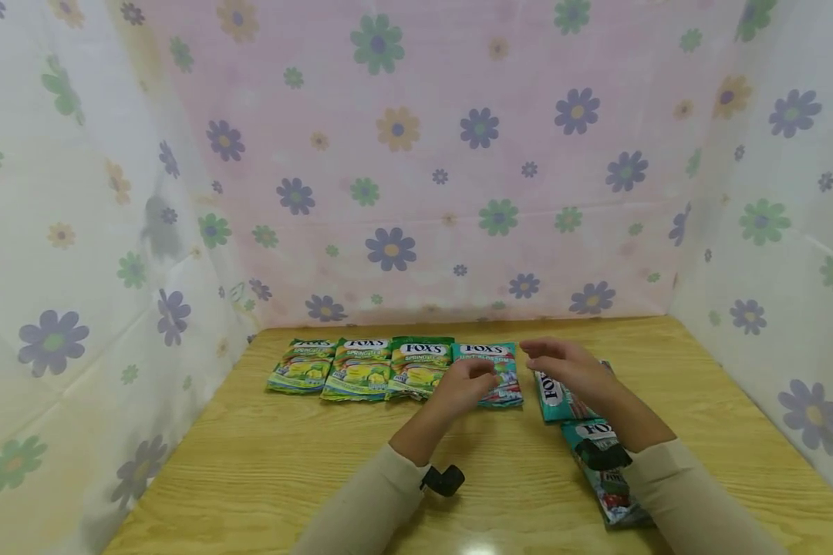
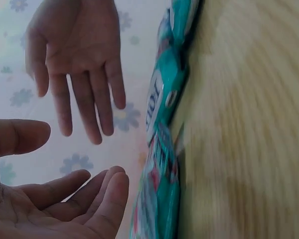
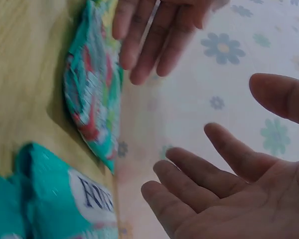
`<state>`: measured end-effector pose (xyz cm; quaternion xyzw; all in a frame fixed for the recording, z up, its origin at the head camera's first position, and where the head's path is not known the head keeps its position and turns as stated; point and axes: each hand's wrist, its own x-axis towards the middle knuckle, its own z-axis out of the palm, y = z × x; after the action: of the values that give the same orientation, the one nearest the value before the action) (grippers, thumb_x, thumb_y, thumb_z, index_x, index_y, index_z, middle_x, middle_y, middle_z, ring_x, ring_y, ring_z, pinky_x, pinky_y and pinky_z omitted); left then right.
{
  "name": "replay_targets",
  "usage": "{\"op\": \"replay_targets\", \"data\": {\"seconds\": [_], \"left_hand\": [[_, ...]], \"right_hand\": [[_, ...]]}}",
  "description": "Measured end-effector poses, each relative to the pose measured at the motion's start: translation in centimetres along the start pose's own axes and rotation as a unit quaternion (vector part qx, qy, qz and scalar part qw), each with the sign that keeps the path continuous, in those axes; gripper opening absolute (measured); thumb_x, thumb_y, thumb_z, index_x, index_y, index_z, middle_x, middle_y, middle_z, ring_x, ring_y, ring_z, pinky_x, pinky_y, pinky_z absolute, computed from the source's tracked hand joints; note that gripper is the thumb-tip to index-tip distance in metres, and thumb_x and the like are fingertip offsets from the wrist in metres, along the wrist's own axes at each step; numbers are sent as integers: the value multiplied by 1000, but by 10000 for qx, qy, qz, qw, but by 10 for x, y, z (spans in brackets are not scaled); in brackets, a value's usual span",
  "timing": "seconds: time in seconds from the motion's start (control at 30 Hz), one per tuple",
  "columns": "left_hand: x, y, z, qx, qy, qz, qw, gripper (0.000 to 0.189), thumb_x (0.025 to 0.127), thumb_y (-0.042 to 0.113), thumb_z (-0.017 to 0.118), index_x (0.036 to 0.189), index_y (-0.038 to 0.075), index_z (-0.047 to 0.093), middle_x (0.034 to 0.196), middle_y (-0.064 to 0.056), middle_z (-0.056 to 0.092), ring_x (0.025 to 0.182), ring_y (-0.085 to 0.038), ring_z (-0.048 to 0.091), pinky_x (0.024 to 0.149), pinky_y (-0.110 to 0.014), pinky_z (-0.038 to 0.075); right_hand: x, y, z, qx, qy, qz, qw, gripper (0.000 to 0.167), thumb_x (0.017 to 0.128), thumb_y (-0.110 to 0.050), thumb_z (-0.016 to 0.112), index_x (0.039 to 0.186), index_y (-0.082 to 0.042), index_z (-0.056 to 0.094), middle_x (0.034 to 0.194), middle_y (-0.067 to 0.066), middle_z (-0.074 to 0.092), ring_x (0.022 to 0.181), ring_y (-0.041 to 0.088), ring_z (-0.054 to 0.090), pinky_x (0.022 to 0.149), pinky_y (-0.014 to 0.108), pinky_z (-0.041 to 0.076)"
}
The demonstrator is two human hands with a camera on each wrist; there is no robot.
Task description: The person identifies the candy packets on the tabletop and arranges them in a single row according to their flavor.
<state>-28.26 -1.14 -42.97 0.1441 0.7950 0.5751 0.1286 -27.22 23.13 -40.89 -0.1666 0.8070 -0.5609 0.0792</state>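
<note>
My left hand (image 1: 463, 387) hovers over the teal candy bag (image 1: 507, 356) at the right end of a row, its fingers relaxed and holding nothing. My right hand (image 1: 572, 371) is above a second teal bag (image 1: 554, 406), which lies turned sideways and is partly hidden by that hand. In the right wrist view the fingers (image 3: 209, 186) are spread, with nothing between them and the thumb. The left wrist view shows the two palms facing each other, apart. Under my right forearm is a third teal bag (image 1: 614, 489), partly covered by the sleeve.
Three green and yellow candy bags, a left one (image 1: 304, 368), a middle one (image 1: 358, 371) and a right one (image 1: 416, 366), continue the row leftward. All lie on a wooden table (image 1: 284, 478). Flower-patterned cloth (image 1: 444, 139) encloses the back and both sides.
</note>
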Motion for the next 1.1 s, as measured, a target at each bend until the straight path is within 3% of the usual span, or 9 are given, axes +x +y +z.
{"op": "replay_targets", "data": {"seconds": [0.13,0.27,0.53,0.77,0.87,1.1], "left_hand": [[-2,5,19,-563,-252,-156,9980,47,102,27,64,142,2,60,137,-15,65,117,-29,68,100,-47,57],[-2,7,39,-1347,-352,-547,9888,42,101,20,66,136,-3,62,126,-16,71,110,-26,73,97,-43,60],[-9,7,62,-2620,-743,-914,9578,38,105,19,59,131,-10,60,123,-24,71,111,-33,74,101,-45,58],[-20,6,74,-3450,-1000,-1352,9234,38,105,14,52,129,-14,60,128,-29,67,122,-37,67,109,-45,52],[-21,5,77,-3581,-947,-1377,9186,38,106,14,51,130,-15,59,129,-31,65,126,-39,64,112,-47,50],[-19,3,80,-3510,-647,-1459,9227,33,103,12,56,124,-12,63,125,-28,66,121,-35,67,111,-45,52]], "right_hand": [[-8,-2,-17,-564,186,50,9982,49,109,-33,54,151,-7,51,155,21,49,141,43,48,114,64,41],[-14,-1,-34,-762,409,85,9962,51,109,-36,54,151,-6,51,153,23,51,140,45,48,113,66,41],[-17,10,-55,-831,623,210,9944,55,111,-34,50,152,2,46,154,30,46,142,50,42,113,70,37],[-13,31,-62,-1465,629,637,9851,56,111,-34,48,148,8,49,151,34,47,135,51,49,106,64,47],[-15,35,-64,-1632,641,864,9807,61,110,-40,49,149,7,48,153,35,44,135,51,49,105,63,48],[-14,41,-65,-1755,527,1077,9772,66,109,-44,49,149,9,47,154,37,39,135,53,46,105,63,47]]}}
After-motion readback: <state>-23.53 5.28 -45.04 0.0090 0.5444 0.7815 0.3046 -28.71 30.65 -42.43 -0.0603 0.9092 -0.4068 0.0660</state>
